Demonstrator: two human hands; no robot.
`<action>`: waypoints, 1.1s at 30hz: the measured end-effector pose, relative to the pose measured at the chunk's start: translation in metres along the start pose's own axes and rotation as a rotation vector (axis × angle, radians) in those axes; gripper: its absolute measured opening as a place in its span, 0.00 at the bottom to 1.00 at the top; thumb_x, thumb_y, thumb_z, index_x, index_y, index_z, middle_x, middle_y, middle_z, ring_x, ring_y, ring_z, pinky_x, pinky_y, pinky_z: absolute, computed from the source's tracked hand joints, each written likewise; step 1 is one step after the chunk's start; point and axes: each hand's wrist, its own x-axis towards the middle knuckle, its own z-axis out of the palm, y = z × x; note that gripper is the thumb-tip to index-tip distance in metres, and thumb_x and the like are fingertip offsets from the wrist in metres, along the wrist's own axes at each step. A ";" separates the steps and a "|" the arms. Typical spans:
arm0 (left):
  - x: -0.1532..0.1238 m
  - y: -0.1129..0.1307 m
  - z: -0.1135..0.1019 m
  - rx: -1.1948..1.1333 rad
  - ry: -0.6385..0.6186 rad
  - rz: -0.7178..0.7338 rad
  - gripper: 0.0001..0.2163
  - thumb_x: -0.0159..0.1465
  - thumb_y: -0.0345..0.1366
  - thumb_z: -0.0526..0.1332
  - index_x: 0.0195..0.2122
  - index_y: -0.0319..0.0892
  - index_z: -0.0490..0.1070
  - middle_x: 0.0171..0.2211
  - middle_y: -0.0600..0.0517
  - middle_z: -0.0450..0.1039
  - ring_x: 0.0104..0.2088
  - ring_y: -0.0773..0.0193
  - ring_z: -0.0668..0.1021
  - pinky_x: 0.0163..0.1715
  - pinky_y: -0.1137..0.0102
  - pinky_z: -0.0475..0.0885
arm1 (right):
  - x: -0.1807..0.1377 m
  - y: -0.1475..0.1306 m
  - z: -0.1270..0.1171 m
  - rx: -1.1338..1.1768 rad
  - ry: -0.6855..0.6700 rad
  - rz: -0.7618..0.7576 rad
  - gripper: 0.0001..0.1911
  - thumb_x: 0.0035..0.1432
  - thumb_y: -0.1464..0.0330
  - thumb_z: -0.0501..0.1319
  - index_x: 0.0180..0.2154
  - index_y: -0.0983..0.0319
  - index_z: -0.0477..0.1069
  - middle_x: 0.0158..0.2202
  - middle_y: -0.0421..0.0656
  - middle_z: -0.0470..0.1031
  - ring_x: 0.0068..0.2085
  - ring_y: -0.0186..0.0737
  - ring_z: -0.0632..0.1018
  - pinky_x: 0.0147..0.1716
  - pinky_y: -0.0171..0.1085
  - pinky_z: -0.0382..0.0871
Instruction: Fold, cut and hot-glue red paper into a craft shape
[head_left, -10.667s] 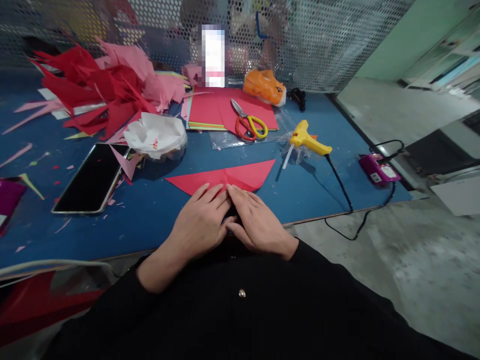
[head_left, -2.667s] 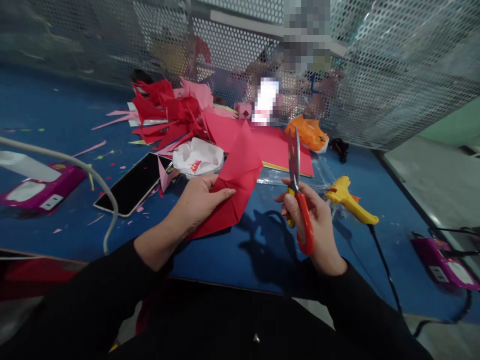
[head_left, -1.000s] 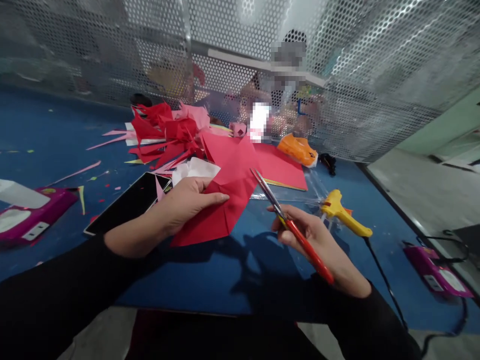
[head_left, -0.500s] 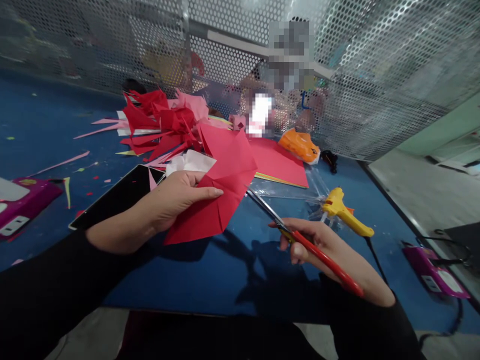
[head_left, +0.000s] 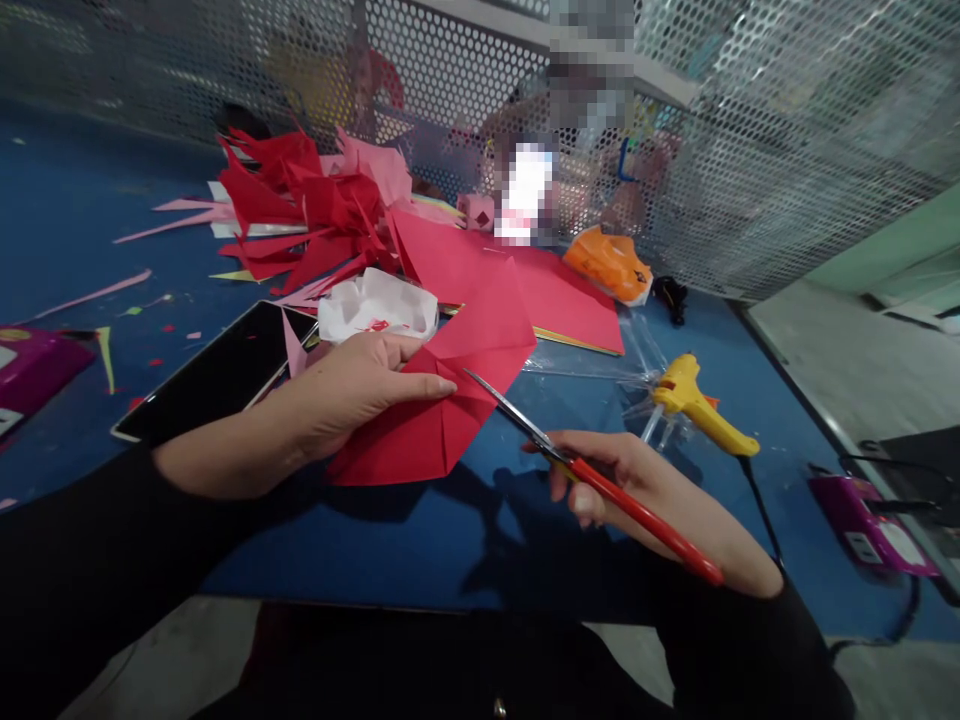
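Observation:
A creased sheet of red paper point(head_left: 480, 345) is pinched between the thumb and fingers of my left hand point(head_left: 375, 385), held above the blue table. My right hand point(head_left: 615, 490) grips a pair of scissors point(head_left: 637, 515) with red handles. The metal blades point up and left, and their tip overlaps the red paper near its right edge; whether they touch it I cannot tell. Behind my left hand sits a crumpled white paper holder point(head_left: 377, 305) with small red bits in it. More red sheets point(head_left: 570, 295) lie stacked beyond the held paper.
Red and pink paper scraps point(head_left: 315, 200) pile at the back left, near a dark flat tablet-like device point(head_left: 217, 375). To the right lie a yellow glue gun point(head_left: 701, 405), an orange packet point(head_left: 607, 265) and a purple power strip point(head_left: 870, 525). A perforated metal panel point(head_left: 450, 70) borders the back.
The scissors have moved left, so their tip now overlaps the red paper. The paper's upper part has shifted slightly right. The camera view has tilted down a little.

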 end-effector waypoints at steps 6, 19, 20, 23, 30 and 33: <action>0.000 -0.001 0.001 0.000 -0.020 -0.017 0.12 0.50 0.35 0.74 0.37 0.47 0.82 0.32 0.53 0.83 0.34 0.58 0.84 0.36 0.68 0.79 | 0.001 0.001 0.002 -0.010 0.011 0.001 0.20 0.61 0.52 0.64 0.45 0.61 0.73 0.35 0.41 0.69 0.29 0.33 0.69 0.27 0.33 0.66; 0.000 -0.005 0.000 0.008 0.000 -0.020 0.13 0.52 0.35 0.73 0.40 0.46 0.82 0.34 0.51 0.84 0.38 0.54 0.85 0.38 0.66 0.80 | 0.002 -0.007 0.003 -0.045 -0.030 -0.009 0.18 0.62 0.52 0.62 0.42 0.60 0.71 0.29 0.36 0.62 0.28 0.32 0.62 0.27 0.34 0.56; -0.001 -0.005 0.000 0.008 -0.001 -0.023 0.13 0.52 0.35 0.73 0.40 0.46 0.82 0.33 0.51 0.83 0.37 0.54 0.85 0.38 0.66 0.80 | 0.002 -0.007 0.004 -0.049 -0.029 -0.007 0.18 0.62 0.52 0.63 0.42 0.60 0.71 0.29 0.36 0.63 0.28 0.32 0.62 0.27 0.34 0.56; -0.001 -0.003 0.001 0.009 0.000 -0.009 0.14 0.51 0.35 0.73 0.40 0.46 0.82 0.32 0.52 0.83 0.36 0.55 0.85 0.36 0.67 0.80 | 0.003 -0.007 0.004 -0.037 -0.010 -0.004 0.21 0.60 0.51 0.64 0.45 0.60 0.72 0.31 0.37 0.66 0.29 0.32 0.63 0.27 0.33 0.57; -0.001 -0.001 0.003 0.033 0.021 0.027 0.12 0.51 0.35 0.73 0.37 0.46 0.82 0.33 0.53 0.83 0.35 0.57 0.84 0.34 0.70 0.80 | 0.004 -0.006 0.002 0.014 -0.005 -0.036 0.31 0.53 0.47 0.68 0.52 0.59 0.72 0.35 0.39 0.70 0.29 0.31 0.66 0.26 0.31 0.59; -0.001 -0.001 0.003 0.036 0.014 0.031 0.11 0.51 0.36 0.73 0.36 0.46 0.82 0.34 0.53 0.83 0.35 0.58 0.84 0.34 0.70 0.80 | 0.004 -0.002 0.001 -0.009 -0.001 -0.031 0.34 0.50 0.47 0.71 0.54 0.57 0.71 0.37 0.39 0.71 0.29 0.31 0.67 0.27 0.31 0.61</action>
